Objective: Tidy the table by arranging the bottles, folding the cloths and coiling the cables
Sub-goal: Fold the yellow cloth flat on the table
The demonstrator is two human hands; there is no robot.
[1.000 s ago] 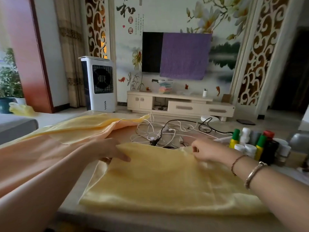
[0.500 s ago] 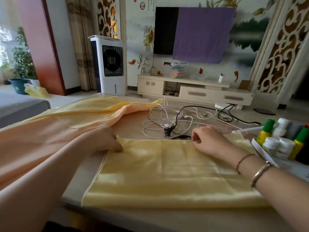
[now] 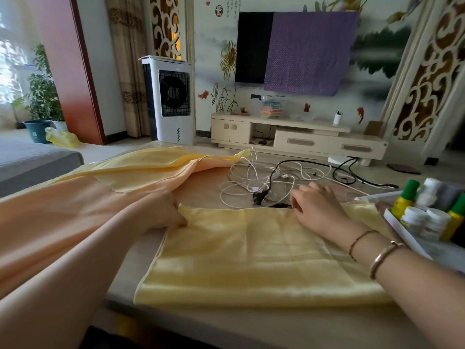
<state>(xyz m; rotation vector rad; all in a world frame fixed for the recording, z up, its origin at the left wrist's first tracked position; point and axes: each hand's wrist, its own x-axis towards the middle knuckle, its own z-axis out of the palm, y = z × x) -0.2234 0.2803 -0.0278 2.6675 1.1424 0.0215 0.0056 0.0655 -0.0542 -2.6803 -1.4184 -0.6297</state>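
A folded yellow cloth (image 3: 251, 253) lies flat on the table in front of me. My left hand (image 3: 161, 210) pinches its far left corner. My right hand (image 3: 317, 205) rests on its far edge with fingers curled round the hem. Beyond the cloth lies a tangle of white and black cables (image 3: 271, 180). A peach cloth (image 3: 63, 217) with a second yellow cloth (image 3: 151, 165) on it spreads over the left of the table. Bottles (image 3: 427, 210) with green and white caps stand in a white tray (image 3: 400, 227) at the right.
The table's front edge (image 3: 226, 321) runs just under the yellow cloth. Past the table stand a white air cooler (image 3: 171, 102), a TV cabinet (image 3: 297, 137) and a wall TV half covered by a purple cloth (image 3: 309, 49). A grey sofa (image 3: 30, 159) is at the left.
Both hands carried the cloth's far edge away from me and laid it flat. The view has tilted down and moved closer to the table.
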